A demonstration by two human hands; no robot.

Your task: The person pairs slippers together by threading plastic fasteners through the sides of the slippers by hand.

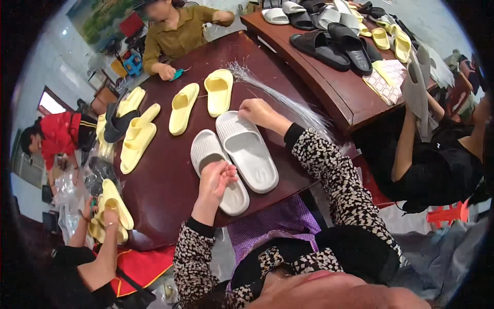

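Two light grey slide slippers lie side by side before me on the dark red table (pixel 154 193), toe straps away from me. Over the left slipper (pixel 234 198) hangs my left hand (pixel 215 177), its fingers curled in; whatever they hold, if anything, is too small to see. My right hand (pixel 260 112) is at the toe end of the right slipper (pixel 252 149), thumb and fingers pinched together. Anything in that pinch cannot be made out. Just beyond, a pair of yellow slippers (pixel 218 92) lies on the table.
A bundle of thin clear strands (pixel 288 98) spreads right of my right hand. Across the table a person (pixel 177 36) holds green-handled snips (pixel 178 74). Other people work at left and right. More yellow slippers (pixel 139 138) lie leftward; a second table (pixel 329 87) carries piled slippers.
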